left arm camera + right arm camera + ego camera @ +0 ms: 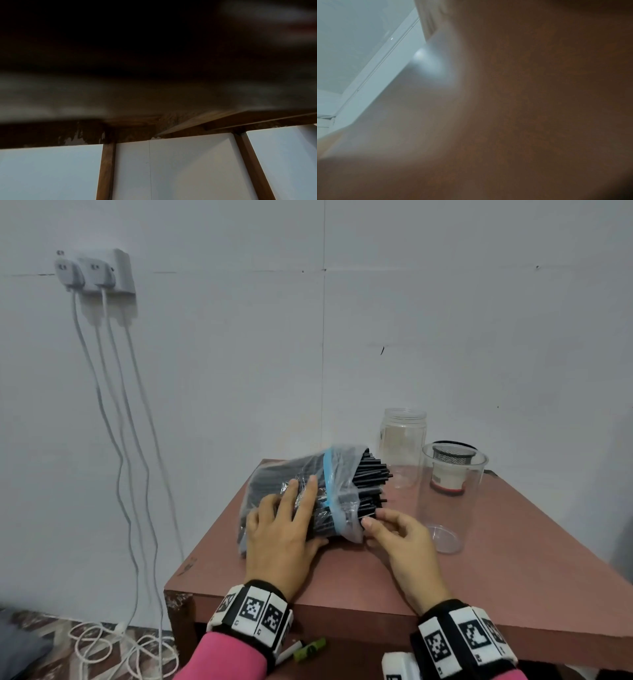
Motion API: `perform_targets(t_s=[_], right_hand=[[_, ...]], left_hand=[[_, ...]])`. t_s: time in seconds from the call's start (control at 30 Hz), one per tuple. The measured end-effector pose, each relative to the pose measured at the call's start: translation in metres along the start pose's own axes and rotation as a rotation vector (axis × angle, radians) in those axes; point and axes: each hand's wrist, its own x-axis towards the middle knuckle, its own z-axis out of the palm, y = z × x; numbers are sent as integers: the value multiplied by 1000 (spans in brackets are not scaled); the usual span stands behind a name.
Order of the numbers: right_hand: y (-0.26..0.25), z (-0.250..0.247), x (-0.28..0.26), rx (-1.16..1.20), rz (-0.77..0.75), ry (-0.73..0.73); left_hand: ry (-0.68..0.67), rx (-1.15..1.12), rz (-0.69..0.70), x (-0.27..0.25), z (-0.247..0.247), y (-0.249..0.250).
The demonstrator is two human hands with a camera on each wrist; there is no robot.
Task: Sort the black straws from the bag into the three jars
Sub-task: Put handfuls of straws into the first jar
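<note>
On the wall at far left, a socket (pixel 102 273) holds two plugs, and white cables (pixel 113 419) hang from it to the floor. The brown table (pixel 445 587) stands against the wall. On its left part lies the clear bag (pixel 337 474) of black straws (pixel 371 474), on its side with its mouth to the right, the straw ends sticking out there. The left hand (pixel 282 537) lies flat on the bag, fingers straight and slightly spread. The right hand (pixel 404 537) sits at the bag's mouth, its thumb and forefinger pinching the end of a straw, the other fingers curled. Right of the bag stand three jars: a clear one (pixel 402 445) at the back, a tall clear one (pixel 448 501) nearest the right hand, and a smaller one with a mesh top (pixel 452 470) seen through it. Both wrist views are blurred; the left one shows only the table's underside (pixel 180 121).
</note>
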Motion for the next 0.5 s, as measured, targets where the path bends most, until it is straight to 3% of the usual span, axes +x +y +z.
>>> perform_targets(t_s=[0.1,0.23,0.33,0.5], right_hand=[[-4,4,3,81,-6,13],[-19,21,6,101,-110,38],[-29,28,10,55,-204,80],[-17,23,13,157,-125,148]], left_hand=[[28,4,8,-1,-2,-1],[-96,-71,-2,-2,-2,0],[-94,-99,62,-3,-2,0],[-69,-28,163,-1,5,1]])
